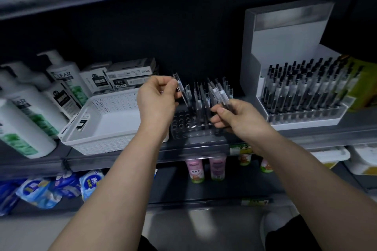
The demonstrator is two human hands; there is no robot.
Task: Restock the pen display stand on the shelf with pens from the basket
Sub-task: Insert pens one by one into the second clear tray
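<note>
A single pen (180, 89) is being pinched between thumb and fingertips in the grip of the left hand (157, 100), and is being held slanted just above the clear pen display stand (183, 126) on the shelf (122, 159). A bundle of pens (219, 94) is being clutched in the curled grip of the right hand (238, 116), over the stand's right part. The task is being judged well along: no pens are being shown inside the white basket (106, 138) just left of the stand. Pens are standing in its back rows, and front-left holes are being left unfilled. Being counted: one basket, one pen in the left hand, and two stands, including the full white display stand (306, 122) to the right. The bundle and standing pens are being blurred past counting.
</note>
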